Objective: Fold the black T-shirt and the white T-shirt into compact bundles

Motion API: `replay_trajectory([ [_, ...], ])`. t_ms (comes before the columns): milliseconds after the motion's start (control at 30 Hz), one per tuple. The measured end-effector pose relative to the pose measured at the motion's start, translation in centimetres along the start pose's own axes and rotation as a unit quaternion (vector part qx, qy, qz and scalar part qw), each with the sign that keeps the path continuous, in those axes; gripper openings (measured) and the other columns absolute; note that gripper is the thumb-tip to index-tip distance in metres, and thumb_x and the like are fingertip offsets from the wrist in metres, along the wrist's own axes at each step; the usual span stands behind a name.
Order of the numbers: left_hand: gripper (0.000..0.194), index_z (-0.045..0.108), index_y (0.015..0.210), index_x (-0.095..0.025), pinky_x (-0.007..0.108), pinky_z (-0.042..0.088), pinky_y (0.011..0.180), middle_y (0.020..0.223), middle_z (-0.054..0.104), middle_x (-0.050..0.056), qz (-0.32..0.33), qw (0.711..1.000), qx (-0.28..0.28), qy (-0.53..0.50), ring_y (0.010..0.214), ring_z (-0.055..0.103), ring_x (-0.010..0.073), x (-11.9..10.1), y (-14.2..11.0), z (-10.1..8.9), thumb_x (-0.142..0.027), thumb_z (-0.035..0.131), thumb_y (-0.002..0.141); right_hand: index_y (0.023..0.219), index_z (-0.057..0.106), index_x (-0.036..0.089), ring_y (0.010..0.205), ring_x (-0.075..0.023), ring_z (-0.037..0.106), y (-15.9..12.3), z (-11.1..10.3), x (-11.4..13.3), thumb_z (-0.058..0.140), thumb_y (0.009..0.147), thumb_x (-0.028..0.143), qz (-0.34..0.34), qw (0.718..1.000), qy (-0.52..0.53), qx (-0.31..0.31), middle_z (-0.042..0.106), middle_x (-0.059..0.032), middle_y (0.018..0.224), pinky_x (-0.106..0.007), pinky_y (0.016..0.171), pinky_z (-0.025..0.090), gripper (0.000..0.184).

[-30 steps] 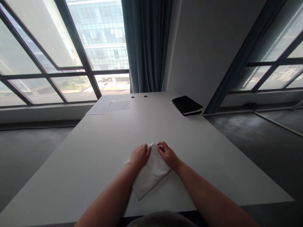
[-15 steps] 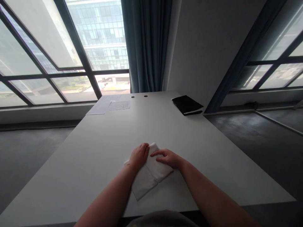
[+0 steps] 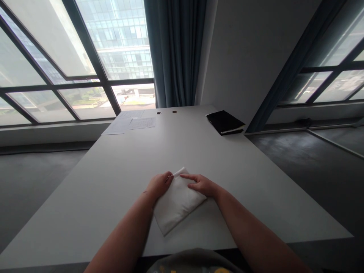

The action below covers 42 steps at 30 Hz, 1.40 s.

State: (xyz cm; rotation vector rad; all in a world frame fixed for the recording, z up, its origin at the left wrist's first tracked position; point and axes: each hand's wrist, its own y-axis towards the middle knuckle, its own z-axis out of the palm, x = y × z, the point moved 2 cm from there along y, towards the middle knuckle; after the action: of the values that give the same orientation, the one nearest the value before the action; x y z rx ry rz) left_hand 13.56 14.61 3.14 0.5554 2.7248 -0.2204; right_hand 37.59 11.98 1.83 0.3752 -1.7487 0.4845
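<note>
A folded white cloth lies flat at a slant on the white table, near its front edge. Its upper left edge is pinched by my left hand, whose fingers are closed and bent over the cloth's rim. My right hand rests on the upper right part of the cloth, thumb and index finger stretched apart and touching its surface. The remaining fingers of that hand are partly hidden.
Paper sheets lie at the table's far left. A black folder with pages showing sits at the far right. Two small round holes are set near the back edge. Behind stand a blue curtain, windows and a wall pillar.
My left hand has shifted left, off the middle of the cloth to its edge. A crease or split across the cloth's middle has closed into one flatter panel. My right hand stays nearly in place.
</note>
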Motion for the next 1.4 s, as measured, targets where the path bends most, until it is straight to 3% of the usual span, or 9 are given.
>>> replay_trajectory([
  [133, 0.036, 0.070, 0.108, -0.026, 0.029, 0.046, 0.076, 0.100, 0.078, 0.008, 0.002, 1.000, 0.007, 0.014, 0.094, 0.072, 0.0235, 0.6, 0.2, -0.1, -0.043, 0.039, 0.107, 0.148, 0.061, 0.026, 0.130, -0.0287, 0.061, -0.2, -0.4, 0.4, 0.073, 0.082, 0.026, -0.013, 1.000, -0.012, -0.005, 0.064, -0.0053, 0.147, -0.043, 0.115, 0.043, 0.067],
  [300, 0.037, 0.070, 0.103, -0.025, 0.030, 0.044, 0.075, 0.099, 0.078, 0.008, 0.030, 0.999, -0.012, 0.026, 0.091, 0.072, 0.0231, 0.5, 0.0, 0.1, -0.041, 0.038, 0.107, 0.162, 0.038, 0.025, 0.124, -0.0253, 0.065, -0.3, -0.3, -0.3, 0.075, 0.084, 0.035, -0.003, 0.994, 0.110, 0.021, 0.065, -0.0078, 0.143, -0.040, 0.106, 0.051, 0.087],
  [567, 0.035, 0.071, 0.112, -0.027, 0.030, 0.044, 0.076, 0.102, 0.079, 0.007, 0.015, 1.000, -0.007, 0.015, 0.094, 0.072, 0.0233, 0.8, -0.1, -0.4, -0.043, 0.040, 0.106, 0.160, 0.042, 0.023, 0.127, -0.0258, 0.063, -0.1, -0.6, -0.8, 0.078, 0.081, 0.031, 0.000, 0.997, 0.056, -0.051, 0.060, -0.0100, 0.150, -0.040, 0.111, 0.048, 0.087],
  [633, 0.036, 0.072, 0.110, -0.027, 0.030, 0.044, 0.075, 0.100, 0.079, 0.007, 0.002, 1.000, 0.006, 0.020, 0.093, 0.071, 0.0236, 1.2, -0.1, -0.7, -0.044, 0.041, 0.105, 0.161, 0.041, 0.024, 0.124, -0.0250, 0.064, -0.1, -0.6, -0.8, 0.078, 0.079, 0.030, -0.004, 0.996, 0.065, -0.062, 0.062, -0.0088, 0.147, -0.038, 0.108, 0.050, 0.090],
  [733, 0.038, 0.074, 0.100, -0.027, 0.029, 0.044, 0.075, 0.097, 0.078, 0.007, 0.005, 1.000, 0.015, 0.023, 0.090, 0.070, 0.0229, 1.4, -0.2, -0.9, -0.043, 0.040, 0.105, 0.165, 0.031, 0.030, 0.107, -0.0225, 0.071, -0.3, -0.5, -0.4, 0.074, 0.081, 0.036, 0.009, 0.993, 0.118, -0.021, 0.071, -0.0048, 0.134, -0.036, 0.091, 0.058, 0.095],
  [800, 0.038, 0.075, 0.096, -0.027, 0.029, 0.044, 0.076, 0.096, 0.078, 0.006, 0.015, 1.000, 0.011, 0.017, 0.089, 0.070, 0.0221, 1.3, -0.2, -0.9, -0.042, 0.041, 0.105, 0.161, 0.040, 0.030, 0.104, -0.0224, 0.072, -0.5, -0.5, -0.1, 0.073, 0.083, 0.040, 0.020, 0.992, 0.120, 0.013, 0.073, -0.0038, 0.128, -0.035, 0.088, 0.058, 0.085],
  [933, 0.036, 0.075, 0.096, -0.027, 0.028, 0.043, 0.074, 0.096, 0.078, 0.005, 0.021, 1.000, 0.004, 0.004, 0.088, 0.070, 0.0210, 1.1, -0.2, -0.9, -0.042, 0.043, 0.105, 0.136, 0.070, 0.024, 0.115, -0.0264, 0.068, -0.6, -0.9, 0.4, 0.075, 0.083, 0.038, 0.021, 0.999, 0.045, 0.020, 0.070, -0.0060, 0.136, -0.039, 0.098, 0.054, 0.056],
  [1200, 0.037, 0.075, 0.111, -0.030, 0.029, 0.046, 0.079, 0.103, 0.079, 0.006, 0.005, 1.000, 0.015, -0.015, 0.095, 0.071, 0.0226, 1.8, 0.1, -0.8, -0.043, 0.041, 0.106, 0.143, 0.065, 0.024, 0.103, -0.0245, 0.072, -0.6, -1.2, -0.3, 0.076, 0.081, 0.034, 0.030, 0.998, 0.043, -0.020, 0.075, -0.0054, 0.127, -0.039, 0.095, 0.056, 0.064],
  [1400, 0.036, 0.072, 0.112, -0.030, 0.029, 0.046, 0.080, 0.106, 0.079, 0.006, -0.006, 1.000, 0.002, -0.012, 0.097, 0.071, 0.0227, 2.8, 0.3, -0.5, -0.039, 0.038, 0.106, 0.142, 0.066, 0.025, 0.111, -0.0253, 0.070, -0.6, -2.8, -1.2, 0.077, 0.080, 0.035, 0.013, 0.998, 0.021, -0.062, 0.072, -0.0045, 0.133, -0.040, 0.101, 0.054, 0.064],
])
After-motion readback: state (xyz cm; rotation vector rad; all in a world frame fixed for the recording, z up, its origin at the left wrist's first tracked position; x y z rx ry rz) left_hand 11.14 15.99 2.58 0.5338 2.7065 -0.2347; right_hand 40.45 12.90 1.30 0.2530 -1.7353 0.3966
